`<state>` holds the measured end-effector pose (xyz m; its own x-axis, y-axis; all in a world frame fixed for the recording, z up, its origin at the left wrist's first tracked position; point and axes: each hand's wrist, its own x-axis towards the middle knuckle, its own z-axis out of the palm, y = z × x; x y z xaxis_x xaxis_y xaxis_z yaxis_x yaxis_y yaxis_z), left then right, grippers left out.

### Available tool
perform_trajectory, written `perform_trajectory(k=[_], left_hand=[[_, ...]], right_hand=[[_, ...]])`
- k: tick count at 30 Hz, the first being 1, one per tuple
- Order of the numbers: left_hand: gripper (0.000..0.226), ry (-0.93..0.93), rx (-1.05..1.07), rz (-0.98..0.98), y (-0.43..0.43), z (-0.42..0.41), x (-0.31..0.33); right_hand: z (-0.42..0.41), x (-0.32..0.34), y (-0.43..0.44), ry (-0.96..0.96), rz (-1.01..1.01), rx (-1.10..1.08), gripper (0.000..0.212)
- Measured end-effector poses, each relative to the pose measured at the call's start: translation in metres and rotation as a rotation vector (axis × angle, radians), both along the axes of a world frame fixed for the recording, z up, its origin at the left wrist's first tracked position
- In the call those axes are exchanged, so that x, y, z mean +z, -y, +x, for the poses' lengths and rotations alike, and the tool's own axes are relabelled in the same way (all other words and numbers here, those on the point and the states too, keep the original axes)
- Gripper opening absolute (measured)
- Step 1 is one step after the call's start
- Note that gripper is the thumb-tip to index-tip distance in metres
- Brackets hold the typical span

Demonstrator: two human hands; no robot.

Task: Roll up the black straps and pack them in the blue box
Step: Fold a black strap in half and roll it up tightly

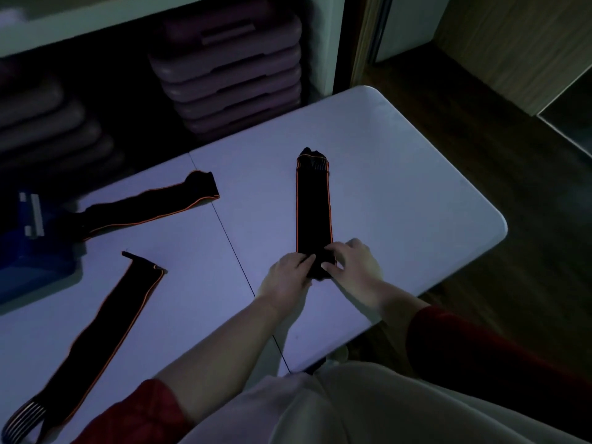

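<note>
Straps: centre strap just started, near end pinched into a roll by left hand and right hand; two lay flat at left; blue box apparently unpacked.

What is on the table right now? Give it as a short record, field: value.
surface: white folding table
strap in work: black strap, lying straight, near end being rolled
left hand: on the roll's left side
right hand: on the roll's right side
other straps: flat strap by the box; long strap at near left, both unrolled
blue box: left edge of table; contents not visible
</note>
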<state>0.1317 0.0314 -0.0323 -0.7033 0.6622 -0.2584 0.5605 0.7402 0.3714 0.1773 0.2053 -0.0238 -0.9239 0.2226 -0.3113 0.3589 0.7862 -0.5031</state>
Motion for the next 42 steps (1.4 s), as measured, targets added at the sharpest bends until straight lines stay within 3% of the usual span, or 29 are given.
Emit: perform_trajectory(k=[3,7,9,12,17,22,25,27,29,32,34,37,42], left_hand=[[0.050,-0.046,-0.047,-0.003,-0.004,-0.011,0.003],[0.041,0.020,-0.088,0.042,-0.006,-0.023,0.008],[0.037,0.072,-0.083,0.062,-0.007,-0.030,0.013],[0.039,0.170,0.015,0.119,-0.009,-0.037,0.020],[0.037,0.182,0.231,0.230,-0.006,-0.033,0.014],[0.047,0.197,0.307,0.194,-0.013,-0.035,0.016],[0.048,0.174,0.316,0.190,-0.016,-0.044,0.017],[0.062,0.178,0.287,0.113,-0.018,-0.049,0.017],[0.060,0.135,0.210,0.025,-0.022,-0.052,0.016],[0.038,0.072,0.175,0.004,-0.026,-0.055,0.017],[0.035,0.088,0.199,0.025,-0.028,-0.057,0.018],[0.041,0.146,0.289,0.110,-0.027,-0.057,0.016],[0.053,0.220,0.368,0.221,-0.021,-0.053,0.016]], right_hand=[[0.004,0.002,0.001,-0.104,0.050,0.180,0.038],[0.018,-0.007,-0.001,-0.044,0.169,0.411,0.060],[0.017,-0.011,-0.004,-0.101,0.196,0.396,0.060],[0.000,-0.010,-0.006,-0.178,0.095,0.323,0.039],[-0.023,0.000,-0.017,-0.082,-0.008,0.291,0.029],[-0.050,0.005,-0.026,0.057,-0.054,0.250,0.035],[-0.059,0.006,-0.027,-0.022,-0.067,0.104,0.029],[-0.061,0.006,-0.024,-0.108,-0.113,0.011,0.019],[-0.059,0.003,-0.022,-0.160,-0.123,0.001,0.014],[-0.049,0.000,-0.026,-0.150,-0.184,0.127,0.040],[-0.044,-0.001,-0.033,-0.131,-0.168,0.265,0.057],[-0.046,-0.003,-0.038,-0.258,-0.095,0.300,0.046],[-0.053,-0.008,-0.038,-0.207,-0.131,0.267,0.043]])
